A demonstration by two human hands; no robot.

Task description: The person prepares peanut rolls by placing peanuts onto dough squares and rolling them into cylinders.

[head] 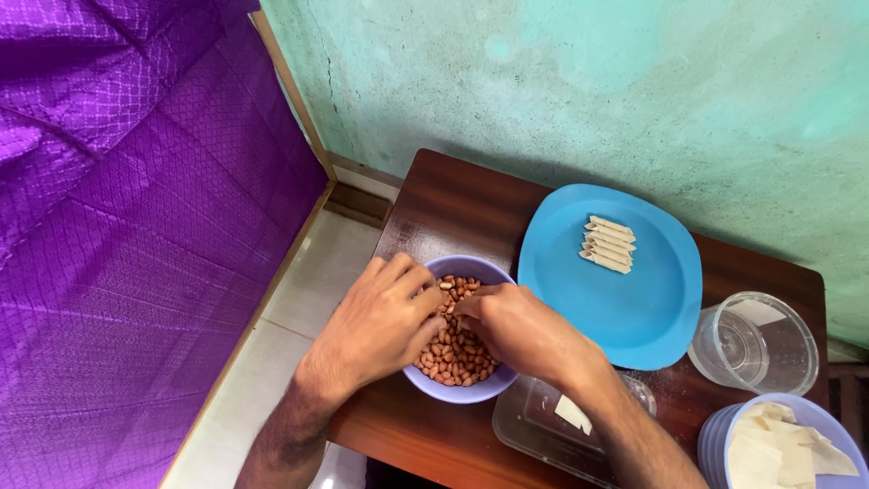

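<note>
Head view — left hand [380, 319] cups the bowl [471, 388] rim, fingers curled over the peanuts [455, 349]; right hand [518, 328] pinches among them — blue plate [634, 299] just beside.

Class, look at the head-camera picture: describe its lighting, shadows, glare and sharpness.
Head view: soft, even daylight; both hands, left hand and right hand, cast only faint shadow into the bowl of peanuts; mild sheen on the blue plate and clear tub; focus sharp throughout, slight wide-angle bending at edges.
</note>
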